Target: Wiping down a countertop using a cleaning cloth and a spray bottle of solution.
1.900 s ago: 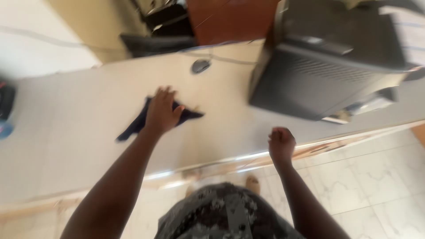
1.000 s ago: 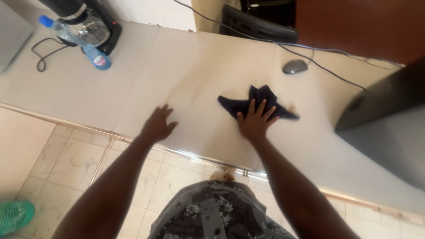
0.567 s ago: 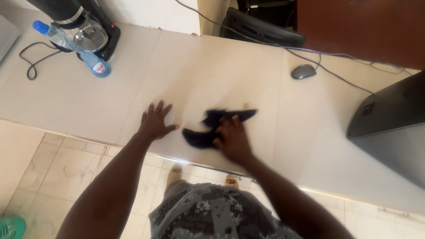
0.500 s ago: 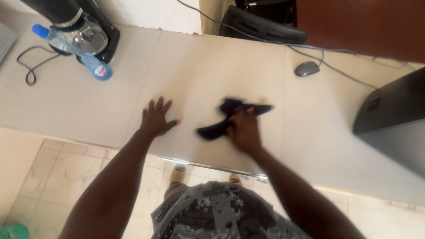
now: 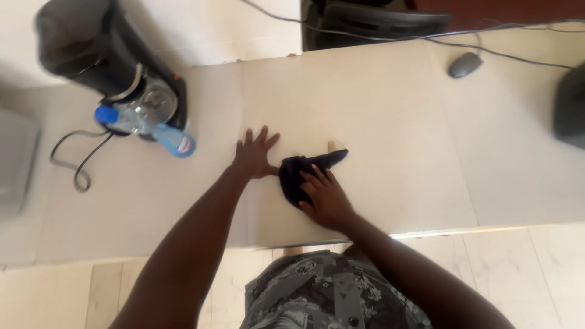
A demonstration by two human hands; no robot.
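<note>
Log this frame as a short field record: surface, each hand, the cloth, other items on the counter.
surface: pale counter
left hand: flat on the counter, fingers spread, thumb touching the cloth
right hand: palm down on the dark cloth
cloth: crumpled, between the hands
far left: black coffee maker, plastic bottle lying in front of it
far right: grey mouse with cable

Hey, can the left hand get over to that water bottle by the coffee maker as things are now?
Probably yes. The left hand lies flat on the counter, fingers spread and holding nothing. The water bottle lies to its left against the coffee maker, and only bare counter shows between them.
</note>
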